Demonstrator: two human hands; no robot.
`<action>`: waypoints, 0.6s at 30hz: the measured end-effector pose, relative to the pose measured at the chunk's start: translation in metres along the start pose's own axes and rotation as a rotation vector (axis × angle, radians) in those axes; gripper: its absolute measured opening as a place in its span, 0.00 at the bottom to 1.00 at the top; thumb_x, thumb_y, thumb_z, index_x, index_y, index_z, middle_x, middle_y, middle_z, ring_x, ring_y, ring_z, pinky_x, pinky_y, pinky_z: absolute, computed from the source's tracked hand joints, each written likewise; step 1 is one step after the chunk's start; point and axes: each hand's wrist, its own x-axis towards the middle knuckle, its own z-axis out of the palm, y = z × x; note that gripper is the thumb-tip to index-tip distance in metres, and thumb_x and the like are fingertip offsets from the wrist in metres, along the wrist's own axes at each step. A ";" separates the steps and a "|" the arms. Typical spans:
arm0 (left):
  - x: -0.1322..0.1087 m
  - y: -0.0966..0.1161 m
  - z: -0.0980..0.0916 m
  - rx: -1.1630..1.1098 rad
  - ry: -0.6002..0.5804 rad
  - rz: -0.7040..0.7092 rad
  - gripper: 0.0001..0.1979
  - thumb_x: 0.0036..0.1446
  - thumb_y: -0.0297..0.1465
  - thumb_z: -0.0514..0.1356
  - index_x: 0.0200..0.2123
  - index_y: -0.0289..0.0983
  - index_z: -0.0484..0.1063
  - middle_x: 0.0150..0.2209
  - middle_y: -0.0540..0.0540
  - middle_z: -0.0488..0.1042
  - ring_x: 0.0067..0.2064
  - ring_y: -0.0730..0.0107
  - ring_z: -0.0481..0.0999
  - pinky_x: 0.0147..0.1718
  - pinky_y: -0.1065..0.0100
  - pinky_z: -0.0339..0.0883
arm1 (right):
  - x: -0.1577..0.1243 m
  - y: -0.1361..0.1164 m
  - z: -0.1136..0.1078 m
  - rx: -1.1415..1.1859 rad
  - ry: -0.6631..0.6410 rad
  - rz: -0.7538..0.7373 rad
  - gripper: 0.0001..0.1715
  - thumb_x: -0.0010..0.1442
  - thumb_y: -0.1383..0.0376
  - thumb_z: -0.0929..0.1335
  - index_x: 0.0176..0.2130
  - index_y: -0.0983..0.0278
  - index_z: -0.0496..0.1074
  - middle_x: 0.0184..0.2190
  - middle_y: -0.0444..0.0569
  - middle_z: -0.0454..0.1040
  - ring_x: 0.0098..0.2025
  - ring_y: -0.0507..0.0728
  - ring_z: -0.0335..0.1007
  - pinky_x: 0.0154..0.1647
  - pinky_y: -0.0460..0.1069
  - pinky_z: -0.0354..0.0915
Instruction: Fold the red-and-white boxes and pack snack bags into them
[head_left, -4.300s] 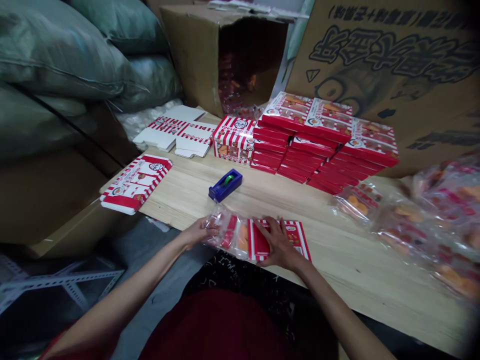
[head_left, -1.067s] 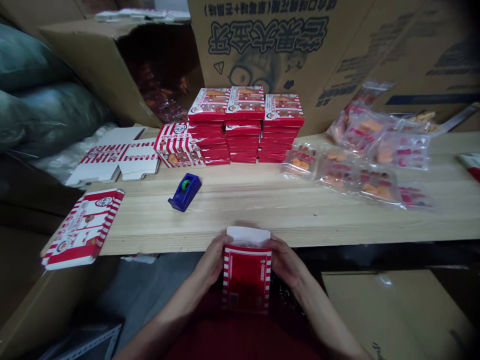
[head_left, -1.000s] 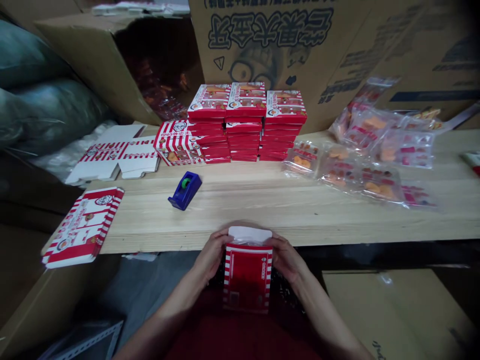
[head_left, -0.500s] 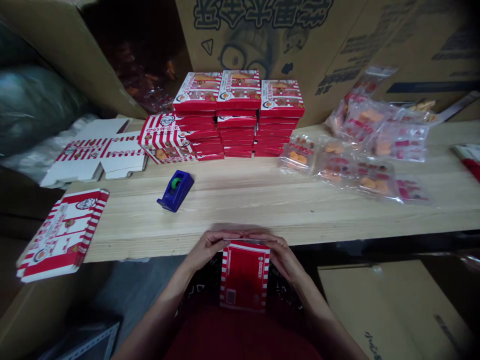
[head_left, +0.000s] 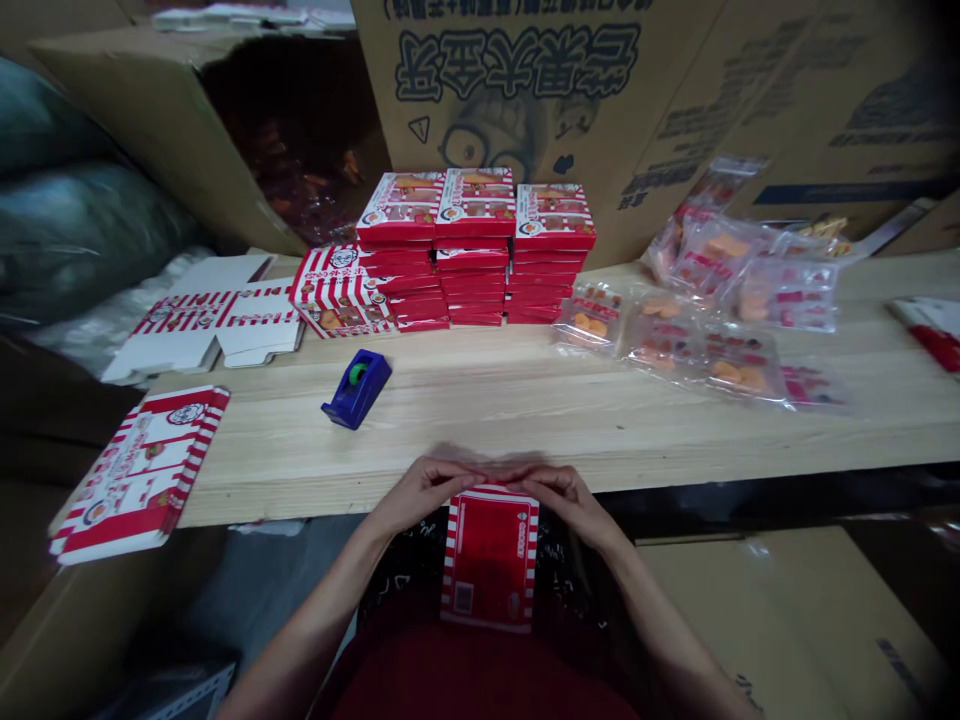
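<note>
Between my two hands is a red box (head_left: 491, 560) with striped red and white edges, held against the table's front edge. My left hand (head_left: 431, 492) pinches its far left corner, thumb on top and fingers bent behind. Opposite it, my right hand (head_left: 559, 495) grips the far right corner the same way. The fingertips of both hands nearly meet along the far edge, and the fingers hide most of that edge. A small barcode shows at the box's lower left.
Stacked red boxes (head_left: 472, 255) stand at the back of the wooden table (head_left: 487, 400). A blue tape dispenser (head_left: 358, 390) sits left of centre. Flat cartons (head_left: 142, 470) lie at far left, unfolded ones (head_left: 217, 310) behind. Clear bags (head_left: 742, 360) of orange pieces lie at right.
My thumbs have moved onto the far edge of the red box, and my fingers have curled closer over it. The view has tilted up slightly.
</note>
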 end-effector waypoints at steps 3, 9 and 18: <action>0.006 0.009 -0.004 0.053 -0.089 -0.008 0.15 0.63 0.39 0.65 0.51 0.43 0.82 0.51 0.40 0.83 0.51 0.55 0.82 0.53 0.55 0.72 | 0.011 -0.007 -0.002 -0.006 -0.048 -0.008 0.12 0.61 0.54 0.75 0.39 0.59 0.83 0.43 0.49 0.84 0.47 0.59 0.80 0.56 0.60 0.71; 0.022 0.005 -0.012 0.219 -0.087 0.018 0.16 0.65 0.40 0.63 0.52 0.42 0.81 0.49 0.43 0.84 0.49 0.58 0.81 0.48 0.61 0.73 | 0.036 0.005 -0.012 -0.045 -0.179 0.087 0.19 0.59 0.52 0.75 0.46 0.58 0.83 0.42 0.49 0.85 0.46 0.60 0.81 0.55 0.58 0.71; 0.024 -0.002 -0.010 0.167 -0.034 -0.041 0.15 0.62 0.41 0.65 0.46 0.40 0.84 0.43 0.42 0.85 0.42 0.58 0.83 0.42 0.63 0.75 | 0.036 0.013 -0.008 0.112 -0.071 0.207 0.15 0.53 0.54 0.79 0.39 0.57 0.84 0.35 0.45 0.85 0.39 0.57 0.81 0.49 0.56 0.73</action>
